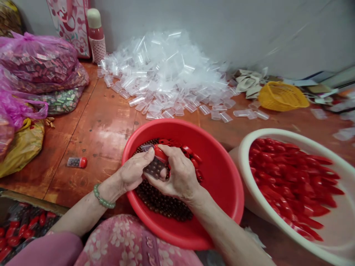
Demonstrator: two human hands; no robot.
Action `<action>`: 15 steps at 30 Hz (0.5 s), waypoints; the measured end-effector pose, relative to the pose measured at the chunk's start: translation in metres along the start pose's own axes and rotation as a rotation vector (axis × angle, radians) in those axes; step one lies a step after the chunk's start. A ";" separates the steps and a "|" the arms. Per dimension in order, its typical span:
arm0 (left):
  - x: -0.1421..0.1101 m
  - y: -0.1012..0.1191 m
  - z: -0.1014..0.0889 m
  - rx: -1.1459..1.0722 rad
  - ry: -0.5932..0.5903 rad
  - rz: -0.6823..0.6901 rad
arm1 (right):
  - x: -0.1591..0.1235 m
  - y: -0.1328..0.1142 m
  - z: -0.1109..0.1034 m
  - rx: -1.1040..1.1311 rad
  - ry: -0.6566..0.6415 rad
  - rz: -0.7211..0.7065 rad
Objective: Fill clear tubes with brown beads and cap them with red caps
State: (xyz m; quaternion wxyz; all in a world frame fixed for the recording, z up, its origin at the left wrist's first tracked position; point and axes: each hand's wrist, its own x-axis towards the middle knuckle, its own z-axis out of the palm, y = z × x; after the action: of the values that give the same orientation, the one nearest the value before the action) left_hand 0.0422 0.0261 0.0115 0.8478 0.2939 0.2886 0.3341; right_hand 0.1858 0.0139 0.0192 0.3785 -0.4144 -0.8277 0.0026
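My left hand (136,167), with a green bead bracelet (103,198) on the wrist, is closed at the left side of a clear plastic tube (154,169) packed with dark brown balls. From the other side, my right hand (180,171) grips the same tube, its thumb and forefinger by a red cap (161,154). A clear plastic edge (146,147) shows at my left thumb; whether it belongs to this tube I cannot tell. Both hands are over a red basin (222,192), where many loose dark brown balls (166,203) and several red caps (196,157) lie.
One filled, red-capped tube (77,162) lies on the wooden table (97,129). Clear empty tubes (172,81) are heaped by the wall. A white basin (244,155) of red pieces (288,184) stands right, a yellow basket (281,96) behind it. Pink bags (41,59) sit left; filled tubes (24,225) lie below.
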 end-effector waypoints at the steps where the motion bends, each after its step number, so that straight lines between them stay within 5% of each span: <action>1: 0.000 0.001 0.000 0.001 -0.010 -0.006 | 0.000 0.000 -0.002 0.035 -0.037 0.025; 6: -0.004 0.006 0.004 0.046 -0.098 0.013 | -0.002 0.005 -0.017 0.314 -0.287 0.222; 12: -0.004 0.008 0.009 0.313 -0.096 0.059 | -0.002 0.011 -0.021 0.491 -0.059 0.464; 15: -0.002 0.007 0.010 0.392 -0.072 0.065 | 0.000 0.010 -0.020 0.485 -0.053 0.489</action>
State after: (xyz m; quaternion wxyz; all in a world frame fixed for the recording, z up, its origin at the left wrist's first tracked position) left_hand 0.0450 0.0256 0.0242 0.7728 0.4744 0.3079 0.2881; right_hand 0.2056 0.0144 0.0304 0.4327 -0.4980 -0.6888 0.3007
